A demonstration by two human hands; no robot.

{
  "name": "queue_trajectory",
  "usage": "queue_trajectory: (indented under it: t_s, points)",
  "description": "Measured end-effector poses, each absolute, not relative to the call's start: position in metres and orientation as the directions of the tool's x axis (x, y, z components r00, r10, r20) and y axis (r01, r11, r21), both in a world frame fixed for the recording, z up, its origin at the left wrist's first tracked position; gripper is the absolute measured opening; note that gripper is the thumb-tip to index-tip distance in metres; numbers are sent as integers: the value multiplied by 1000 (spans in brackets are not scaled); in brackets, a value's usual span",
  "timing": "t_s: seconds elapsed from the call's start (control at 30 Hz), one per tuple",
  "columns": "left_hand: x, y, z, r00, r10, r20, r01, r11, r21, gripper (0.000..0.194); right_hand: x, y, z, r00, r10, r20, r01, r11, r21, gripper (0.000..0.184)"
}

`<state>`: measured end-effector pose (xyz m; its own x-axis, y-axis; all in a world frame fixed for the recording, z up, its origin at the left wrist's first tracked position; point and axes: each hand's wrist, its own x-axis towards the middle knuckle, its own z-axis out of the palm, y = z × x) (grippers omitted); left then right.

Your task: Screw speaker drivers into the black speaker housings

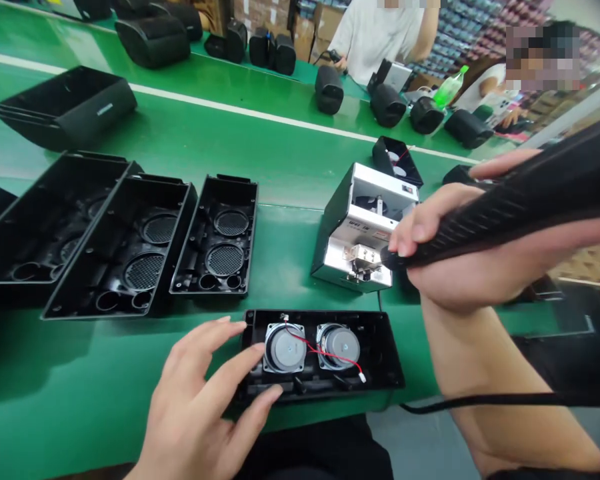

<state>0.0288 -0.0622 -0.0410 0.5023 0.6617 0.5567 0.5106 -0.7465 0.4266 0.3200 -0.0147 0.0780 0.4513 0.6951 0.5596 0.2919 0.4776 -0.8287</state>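
In front of me lies an open black speaker housing [375, 360] with two round speaker drivers, the left one [286, 349] and the right one [338, 345], set side by side in it. A red and black wire [325, 353] with white plugs runs across both drivers. At the housing's left end is my left hand [205, 393], fingers spread, with the fingertips by the left driver. My right hand [460, 267] is wrapped round a black electric screwdriver [510, 193]. Its tip points at the front of a metal screw feeder [363, 230].
Several empty black housings [215, 233] with speaker grilles stand to the left. A closed black speaker [70, 107] is behind them. Across the white line are more speakers [329, 90], a green bottle [451, 87] and people at work. A black cable [480, 400] crosses at right.
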Motion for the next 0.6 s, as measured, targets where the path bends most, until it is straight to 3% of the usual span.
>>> queue_trajectory:
  t_s: [0.1,0.27,0.43,0.6]
  points:
    - [37,-58,-22,588,601,542,471,-799,375,21,316,-12,68,482,657,580,268,519,-811,71]
    - [52,-42,-8,731,554,398,483,-833,271,16,323,-16,61,436,671,600,235,558,-796,68]
    - [63,-33,-3,781,561,274,515,-827,224,47,330,-12,58,386,688,615,185,596,-782,65]
    - [74,-32,0,811,532,242,491,-845,213,56,332,-16,53,345,753,561,187,530,-827,63]
